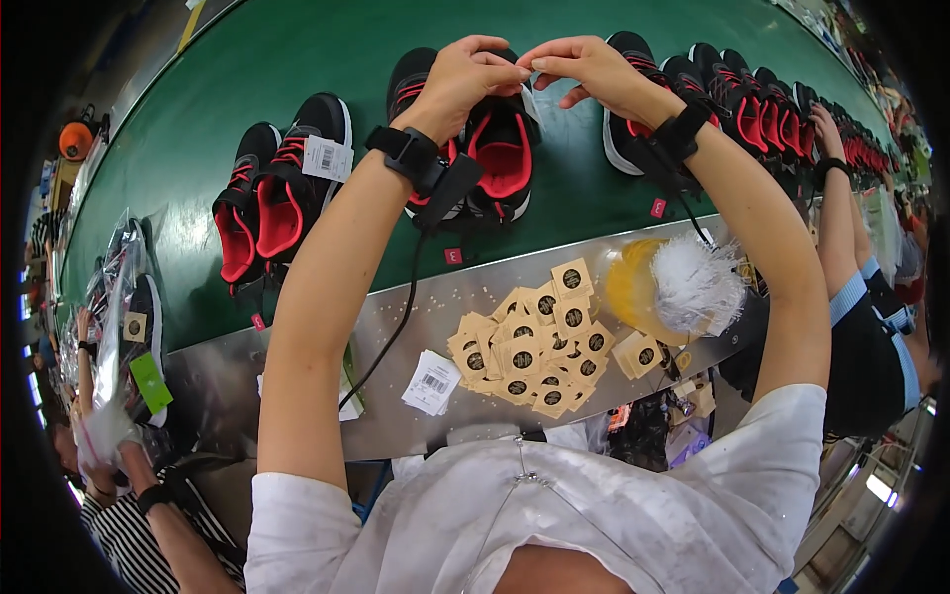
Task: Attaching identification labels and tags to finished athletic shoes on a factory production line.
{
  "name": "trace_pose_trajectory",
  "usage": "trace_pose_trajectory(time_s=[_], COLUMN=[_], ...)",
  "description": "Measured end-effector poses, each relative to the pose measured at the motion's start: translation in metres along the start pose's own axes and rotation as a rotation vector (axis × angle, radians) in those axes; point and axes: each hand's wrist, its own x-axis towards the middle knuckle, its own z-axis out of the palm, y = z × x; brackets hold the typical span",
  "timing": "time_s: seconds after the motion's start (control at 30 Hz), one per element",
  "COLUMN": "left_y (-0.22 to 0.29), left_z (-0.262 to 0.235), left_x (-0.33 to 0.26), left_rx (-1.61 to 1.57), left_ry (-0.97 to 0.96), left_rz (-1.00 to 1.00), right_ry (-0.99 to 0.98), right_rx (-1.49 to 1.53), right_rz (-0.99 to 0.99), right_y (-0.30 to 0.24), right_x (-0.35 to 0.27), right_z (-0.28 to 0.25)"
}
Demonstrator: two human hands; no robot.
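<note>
In front of me on the green table stands a pair of black sneakers [500, 158] with red linings. My left hand [460, 87] is above this pair, thumb and fingers pinched together. Its fingertips nearly meet those of my right hand [604, 77], whose thumb and forefinger also pinch while the other fingers curl loosely. Whatever thin thing they hold is too small to make out. Just below the fingertips hangs a narrow white piece like a tag [532, 105], beside the right shoe. To the left, another black sneaker pair [282, 193] carries a white hang tag [328, 158].
A long row of sneakers [737, 94] runs off to the right. On the metal ledge [386, 342] lie kraft tags [529, 342], white barcode labels [431, 382], a yellow roll [633, 287] and white strings [698, 282]. Co-workers' arms [841, 208] show on both sides.
</note>
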Motion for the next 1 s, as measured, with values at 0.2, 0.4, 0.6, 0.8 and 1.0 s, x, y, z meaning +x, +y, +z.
trace_pose_trajectory(time_s=[0.2, 0.4, 0.6, 0.8, 1.0], left_y=[-0.002, -0.006, 0.005, -0.002, 0.034], left_z=[-0.006, -0.009, -0.004, -0.014, 0.011], left_x=[-0.004, -0.009, -0.016, -0.026, -0.078], left_rx=[0.019, 0.075, 0.017, 0.043, 1.078], left_ry=[0.015, 0.026, 0.033, 0.06, 0.319], left_rz=[0.009, 0.029, 0.061, 0.059, 0.98], right_ry=[-0.002, 0.012, 0.036, -0.001, 0.098], right_rx=[0.028, 0.035, -0.063, -0.26, -0.49], right_rz=[-0.004, -0.02, -0.1, -0.137, -0.202], right_y=[-0.002, 0.004, -0.004, -0.024, -0.092], right_x=[0.0, 0.009, 0.016, 0.01, -0.043], right_z=[0.007, 0.01, 0.01, 0.012, -0.021])
